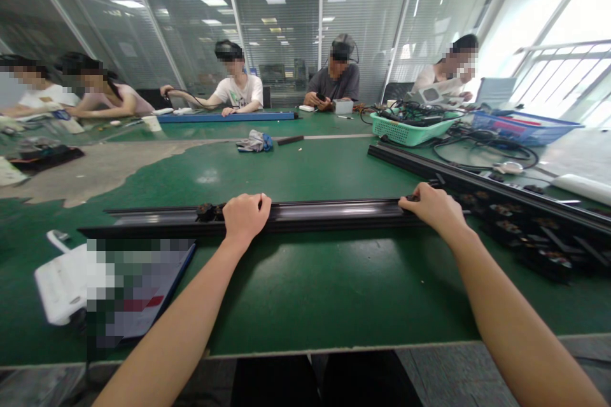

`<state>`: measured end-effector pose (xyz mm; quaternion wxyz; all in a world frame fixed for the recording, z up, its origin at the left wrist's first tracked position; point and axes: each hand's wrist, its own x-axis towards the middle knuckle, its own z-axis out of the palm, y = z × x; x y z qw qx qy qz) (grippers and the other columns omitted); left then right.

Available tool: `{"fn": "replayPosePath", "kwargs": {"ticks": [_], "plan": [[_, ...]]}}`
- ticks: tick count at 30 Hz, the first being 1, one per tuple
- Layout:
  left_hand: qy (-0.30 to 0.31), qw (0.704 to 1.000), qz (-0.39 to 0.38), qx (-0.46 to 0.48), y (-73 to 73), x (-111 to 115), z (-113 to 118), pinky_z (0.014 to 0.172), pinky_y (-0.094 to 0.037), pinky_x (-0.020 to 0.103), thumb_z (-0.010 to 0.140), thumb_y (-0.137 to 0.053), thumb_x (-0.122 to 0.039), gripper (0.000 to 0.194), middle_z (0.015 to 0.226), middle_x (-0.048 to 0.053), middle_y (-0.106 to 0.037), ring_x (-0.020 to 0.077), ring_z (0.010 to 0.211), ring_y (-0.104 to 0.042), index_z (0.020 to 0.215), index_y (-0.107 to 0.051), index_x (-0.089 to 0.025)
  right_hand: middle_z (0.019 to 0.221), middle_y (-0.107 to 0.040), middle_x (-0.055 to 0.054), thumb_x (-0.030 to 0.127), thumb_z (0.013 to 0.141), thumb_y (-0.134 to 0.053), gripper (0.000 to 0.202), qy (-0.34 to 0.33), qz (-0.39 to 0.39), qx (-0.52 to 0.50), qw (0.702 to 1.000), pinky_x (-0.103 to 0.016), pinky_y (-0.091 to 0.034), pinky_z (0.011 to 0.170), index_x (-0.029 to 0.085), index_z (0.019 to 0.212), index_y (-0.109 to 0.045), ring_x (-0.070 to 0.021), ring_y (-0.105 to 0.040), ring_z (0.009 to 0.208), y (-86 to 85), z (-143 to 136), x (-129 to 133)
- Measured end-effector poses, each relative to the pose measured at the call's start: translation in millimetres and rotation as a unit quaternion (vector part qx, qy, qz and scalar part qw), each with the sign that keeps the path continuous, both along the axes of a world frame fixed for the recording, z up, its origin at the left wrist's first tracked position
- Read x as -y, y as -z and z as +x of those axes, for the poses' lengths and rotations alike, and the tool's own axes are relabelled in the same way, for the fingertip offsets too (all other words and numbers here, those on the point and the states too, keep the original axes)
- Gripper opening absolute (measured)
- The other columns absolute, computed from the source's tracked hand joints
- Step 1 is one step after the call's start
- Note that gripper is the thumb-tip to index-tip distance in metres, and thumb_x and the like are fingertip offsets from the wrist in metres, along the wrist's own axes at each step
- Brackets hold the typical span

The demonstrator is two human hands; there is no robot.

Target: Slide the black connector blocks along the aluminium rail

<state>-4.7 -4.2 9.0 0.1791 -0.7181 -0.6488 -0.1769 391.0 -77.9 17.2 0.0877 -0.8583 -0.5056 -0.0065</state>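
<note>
Left hand (247,219): closed in a curl over the black rail (334,211), left of its middle, knuckles up; the fingertips are hidden, so what lies beneath them cannot be told
Right hand (436,206): bent down and closed on the black rail near its right end, thumb and fingers drawn together; a small dark piece (408,201) shows at the fingertips, and whether it is pinched or only touched cannot be told
Black rail: one, lying crosswise on the table in front of the person, between and under both hands, with a pale shiny strip along its length
Black block (206,211): one, set on the rail just beside the left hand
Rails at right: at least one long black bar (477,184) slanting across the table; the dark parts (529,229) next to it are too jumbled to count
Near left corner: one white device (71,283) and one clipboard (147,305), touching or overlapping, partly blurred out
Baskets: two, one green basket (405,130) heaped with black cables and one blue basket (544,130)
Far side: one long blue bar (229,117), one crumpled cloth (255,141), one short dark strip (290,140) near the cloth, one white cup (151,123)
Co-workers: five people seated beyond
Table (334,299): green top, worn to a greyish patch at left
Room: glass partition (281,25) with blinds behind, bright window at right
</note>
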Motion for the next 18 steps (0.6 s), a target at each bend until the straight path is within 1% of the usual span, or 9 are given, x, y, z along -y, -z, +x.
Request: {"fn": "replayPosePath", "kwargs": {"ticks": [3, 8, 18], "plan": [[0.001, 1.0, 0.002, -0.001, -0.2, 0.0, 0.5, 0.063, -0.038, 0.032, 0.095, -0.026, -0.041, 0.058, 0.081, 0.014, -0.07, 0.0258, 0.074, -0.064, 0.084, -0.076, -0.015, 0.099, -0.068, -0.017, 0.062, 0.082, -0.046, 0.05, 0.014, -0.008, 0.001, 1.0, -0.036, -0.044, 0.068, 0.018, 0.099, -0.061, -0.0332, -0.065, 0.091, -0.3, -1.1, -0.1], [-0.002, 1.0, 0.001, -0.003, -0.5, -0.1, 1.0, 0.063, -0.037, 0.032, 0.095, -0.026, -0.041, 0.057, 0.083, 0.014, -0.07, 0.0262, 0.075, -0.064, 0.085, -0.076, -0.015, 0.099, -0.068, -0.02, 0.061, 0.083, -0.045, 0.053, 0.019, -0.011, 0.001, 1.0, -0.039, -0.047, 0.071, 0.015, 0.106, -0.061, -0.0356, -0.066, 0.092, 0.0, -3.2, -0.8], [0.007, 1.0, -0.006, 0.003, -1.4, 0.8, 0.5, 0.064, -0.037, 0.033, 0.095, -0.025, -0.041, 0.058, 0.083, 0.015, -0.07, 0.0269, 0.076, -0.064, 0.085, -0.076, -0.016, 0.101, -0.068, -0.02, 0.058, 0.085, -0.045, 0.05, 0.022, -0.01, 0.018, 1.0, -0.041, -0.048, 0.073, 0.015, 0.107, -0.061, -0.0361, -0.066, 0.094, -1.0, -3.5, 0.8]]}}
